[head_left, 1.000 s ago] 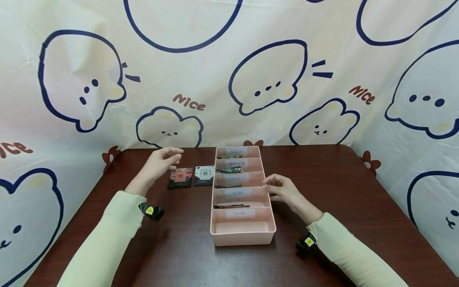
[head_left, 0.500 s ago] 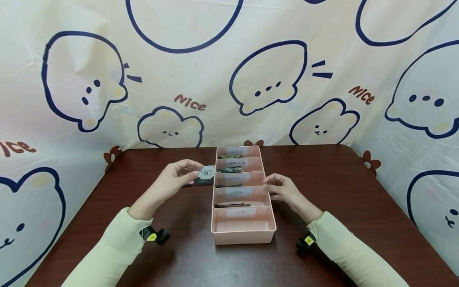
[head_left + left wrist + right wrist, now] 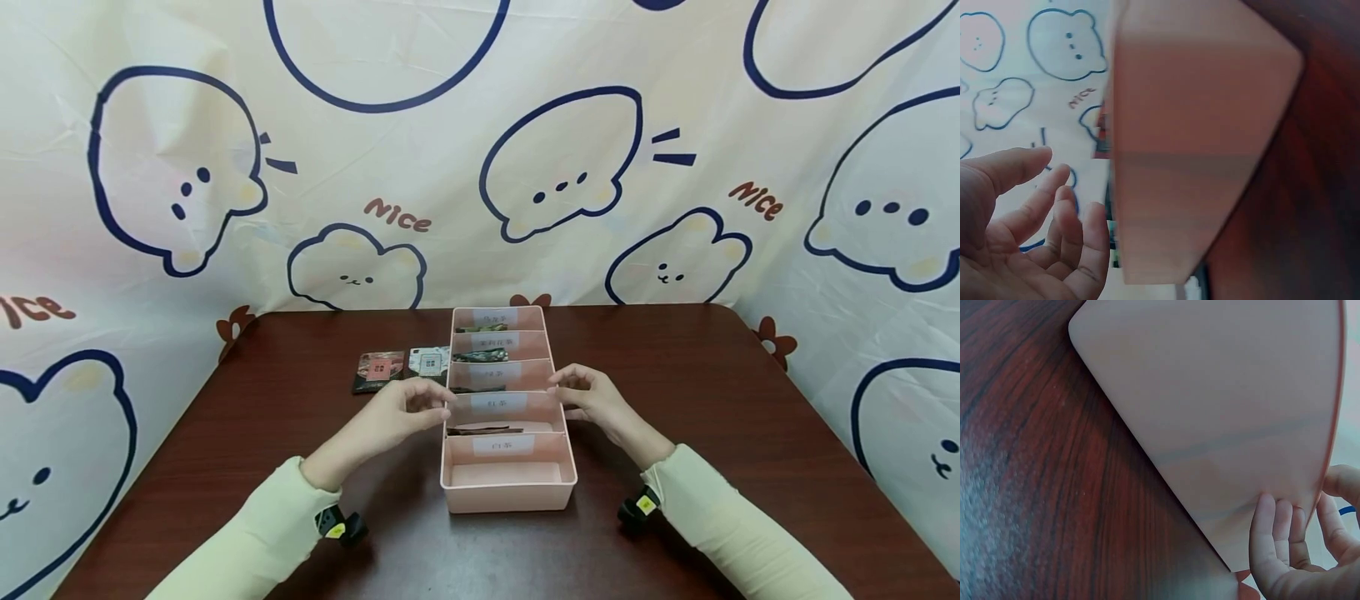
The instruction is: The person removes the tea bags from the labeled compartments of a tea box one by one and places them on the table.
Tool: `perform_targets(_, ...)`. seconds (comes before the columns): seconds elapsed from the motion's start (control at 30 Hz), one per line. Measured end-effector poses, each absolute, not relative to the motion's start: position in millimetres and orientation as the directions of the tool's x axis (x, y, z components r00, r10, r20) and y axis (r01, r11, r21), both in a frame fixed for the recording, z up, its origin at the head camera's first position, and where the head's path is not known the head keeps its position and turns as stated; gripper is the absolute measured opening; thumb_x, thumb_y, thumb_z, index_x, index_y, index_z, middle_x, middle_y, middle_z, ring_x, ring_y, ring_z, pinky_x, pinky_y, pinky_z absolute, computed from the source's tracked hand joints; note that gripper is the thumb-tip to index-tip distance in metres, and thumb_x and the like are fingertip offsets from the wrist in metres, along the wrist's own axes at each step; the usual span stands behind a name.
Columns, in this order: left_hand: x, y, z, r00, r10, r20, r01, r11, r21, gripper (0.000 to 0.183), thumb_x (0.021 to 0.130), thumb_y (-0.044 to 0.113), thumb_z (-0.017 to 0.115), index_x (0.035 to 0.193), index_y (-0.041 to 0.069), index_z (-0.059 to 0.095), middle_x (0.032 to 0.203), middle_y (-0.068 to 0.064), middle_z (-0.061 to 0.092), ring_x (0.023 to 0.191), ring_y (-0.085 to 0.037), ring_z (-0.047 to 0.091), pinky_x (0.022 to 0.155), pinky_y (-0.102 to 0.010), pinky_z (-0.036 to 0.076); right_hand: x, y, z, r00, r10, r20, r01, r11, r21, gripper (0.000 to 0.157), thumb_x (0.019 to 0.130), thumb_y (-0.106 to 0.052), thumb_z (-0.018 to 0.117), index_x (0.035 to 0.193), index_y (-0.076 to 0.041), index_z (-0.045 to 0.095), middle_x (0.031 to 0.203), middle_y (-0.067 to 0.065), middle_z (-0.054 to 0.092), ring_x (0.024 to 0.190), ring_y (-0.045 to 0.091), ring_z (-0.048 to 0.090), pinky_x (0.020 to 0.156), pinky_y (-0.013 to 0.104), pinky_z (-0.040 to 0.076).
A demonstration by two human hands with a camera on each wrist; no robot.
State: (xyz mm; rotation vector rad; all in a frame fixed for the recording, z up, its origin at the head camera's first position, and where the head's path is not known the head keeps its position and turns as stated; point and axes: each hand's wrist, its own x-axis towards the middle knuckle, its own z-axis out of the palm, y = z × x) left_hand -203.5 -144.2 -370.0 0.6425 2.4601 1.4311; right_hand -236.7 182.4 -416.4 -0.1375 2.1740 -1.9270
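Change: left hand (image 3: 397,412) shifted from over the red-and-black packet (image 3: 377,371) to just beside the left rim of the pink divided tray (image 3: 510,501) — seemingly a turn of the work to the tray. Left fingers loosely spread, nothing held; rim contact, cannot tell. Right hand (image 3: 600,406): pinching the right rim. Tray: upright on dark table (image 3: 675,358), lengthwise; five labelled compartments, slim sachets (image 3: 483,431) in the four farther ones.
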Motion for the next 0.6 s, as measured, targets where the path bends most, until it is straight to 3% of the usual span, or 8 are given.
perform_targets(0.13, -202.3, -143.1, -380.2, -0.870, 0.492, 0.012, 0.270, 0.457, 0.847, 0.023, 0.091, 0.020, 0.067, 0.110, 0.006, 0.069, 0.083, -0.004, 0.057, 0.073, -0.017, 0.048, 0.059, -0.025, 0.042, -236.5, 182.6, -417.6, -0.967, -0.230, -0.109, 0.083, 0.118, -0.990, 0.031, 0.089, -0.008, 0.066, 0.115, 0.006, 0.056, 0.096, 0.004, 0.059, 0.085, 0.010, 0.066, 0.075, 0.033, 0.058)
perform_targets(0.6, -199.9, -137.6, -391.6, -0.852, 0.524, 0.004, 0.334, 0.537, 0.775, 0.016, 0.089, 0.014, 0.068, 0.104, 0.013, 0.074, 0.078, 0.003, 0.054, 0.065, -0.010, 0.042, 0.054, -0.021, 0.035, -236.7, 181.4, -417.1, -0.970, -0.211, -0.118, 0.092, 0.132, -0.987, 0.033, 0.087, -0.008, 0.067, 0.115, 0.007, 0.056, 0.094, 0.003, 0.058, 0.082, 0.011, 0.064, 0.073, 0.032, 0.058)
